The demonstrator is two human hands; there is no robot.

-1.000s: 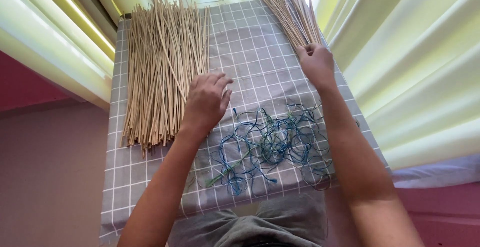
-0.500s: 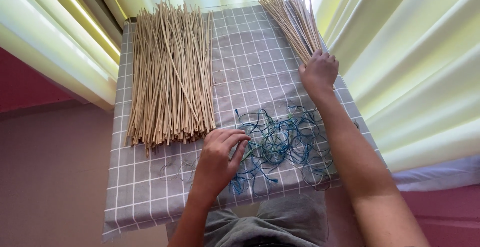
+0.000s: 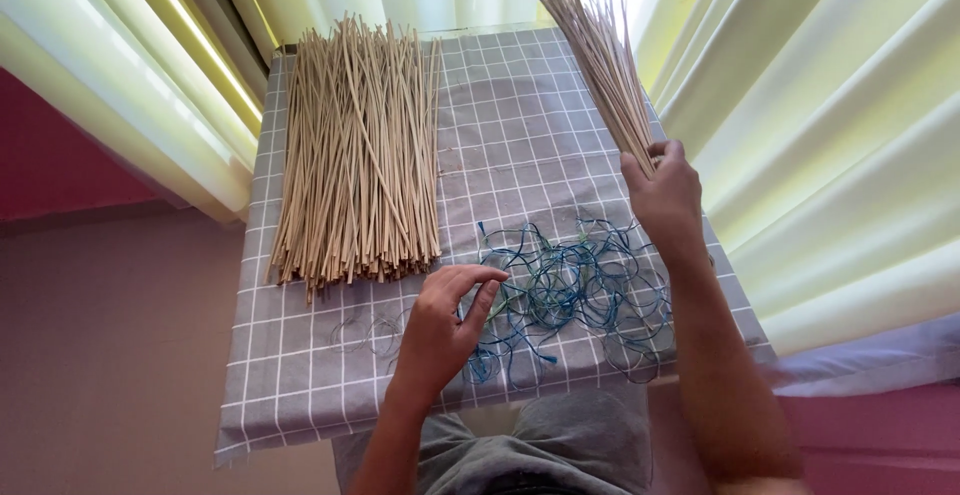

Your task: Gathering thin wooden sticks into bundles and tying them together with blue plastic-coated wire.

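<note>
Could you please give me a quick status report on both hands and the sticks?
Right hand shut on small bundle of thin tan sticks, lifted. Left hand open at tangle of blue and green thread. Large pile of tan sticks flat on grey checked cloth.

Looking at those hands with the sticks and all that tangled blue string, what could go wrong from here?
Three risks, I'd guess. The right hand grips its bundle of thin sticks only at the near end, so a few could slide out. The blue threads are tangled, so the left hand, pulling one, may drag the rest or tighten knots. The raised bundle points toward the curtain and could snag there.
</note>
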